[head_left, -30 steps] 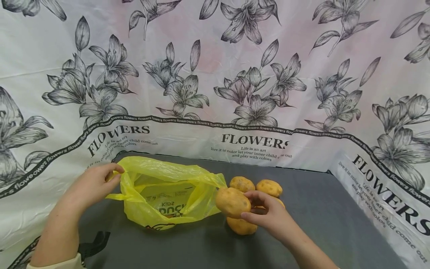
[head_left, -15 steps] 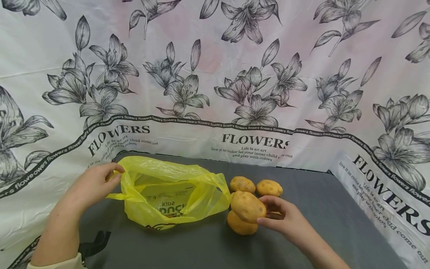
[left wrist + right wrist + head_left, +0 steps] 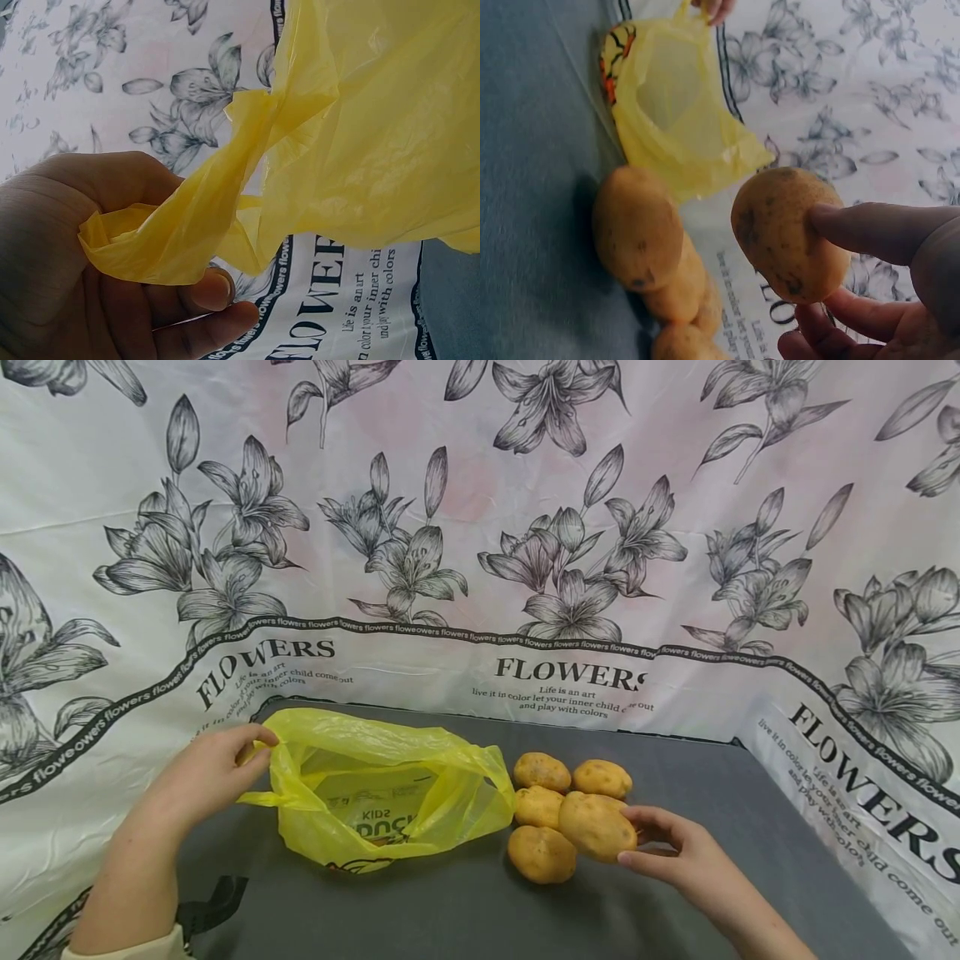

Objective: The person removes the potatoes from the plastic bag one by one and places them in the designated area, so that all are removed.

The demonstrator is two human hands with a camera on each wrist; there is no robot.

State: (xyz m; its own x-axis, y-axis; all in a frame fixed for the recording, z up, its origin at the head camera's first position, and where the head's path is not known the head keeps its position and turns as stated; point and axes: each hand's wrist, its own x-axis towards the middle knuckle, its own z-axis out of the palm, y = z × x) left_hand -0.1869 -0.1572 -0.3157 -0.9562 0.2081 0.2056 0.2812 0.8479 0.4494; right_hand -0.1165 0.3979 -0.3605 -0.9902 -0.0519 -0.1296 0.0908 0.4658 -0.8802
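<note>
My left hand (image 3: pixel 213 772) grips the handle of a thin yellow plastic bag (image 3: pixel 360 735) at the bag's left side. The bag's mouth gapes, and printed letters show inside it. In the left wrist view the twisted handle (image 3: pixel 187 232) passes between thumb and fingers. My right hand (image 3: pixel 682 852) pinches a potato (image 3: pixel 597 828) between thumb and fingers, right of the bag. In the right wrist view that potato (image 3: pixel 787 232) appears raised, apart from the others. Several more potatoes (image 3: pixel 542 855) lie clustered on the table by the bag's right edge.
The dark grey table (image 3: pixel 420 910) has a white flower-printed cloth (image 3: pixel 555 702) rising behind it and at both sides. A black strap (image 3: pixel 213 906) sticks out by my left wrist.
My right hand has moved right with the potato, away from the bag's edge, uncovering another potato behind it. My left hand stays on the bag.
</note>
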